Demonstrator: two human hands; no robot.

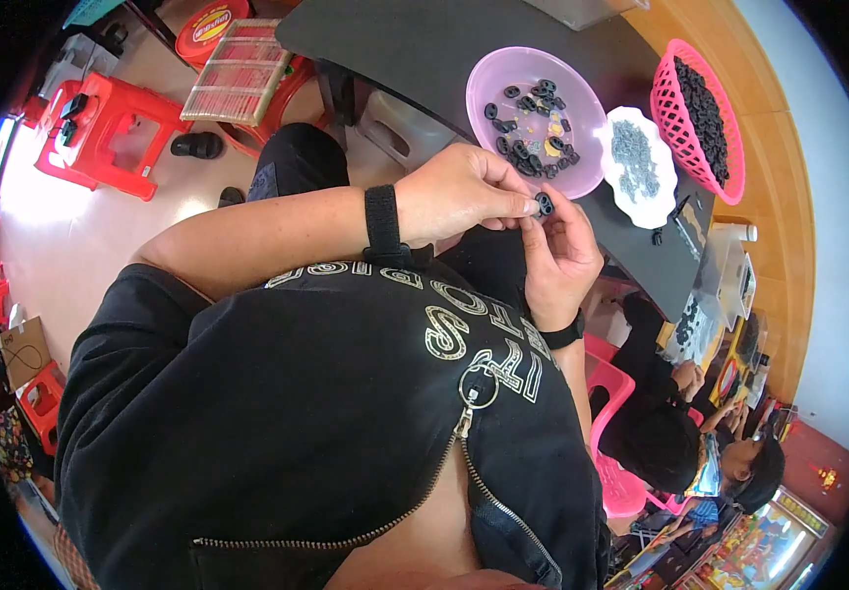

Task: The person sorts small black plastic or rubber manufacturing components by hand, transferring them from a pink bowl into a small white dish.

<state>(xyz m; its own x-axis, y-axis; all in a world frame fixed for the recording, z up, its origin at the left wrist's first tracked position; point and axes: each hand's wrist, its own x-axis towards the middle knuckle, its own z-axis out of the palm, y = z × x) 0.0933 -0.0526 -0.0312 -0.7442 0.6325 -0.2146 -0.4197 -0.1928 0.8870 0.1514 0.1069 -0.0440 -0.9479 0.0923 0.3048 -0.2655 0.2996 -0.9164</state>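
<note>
Both hands, left hand [459, 192] and right hand [562, 251], pinch 1 small black ring [544, 205].

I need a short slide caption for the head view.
Both hands, left hand and right hand, pinch a small black ring near a pink plate.

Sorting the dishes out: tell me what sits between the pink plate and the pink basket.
In the head view, a white scalloped plate heaped with small grey parts sits between the pink plate and the pink basket.
</note>
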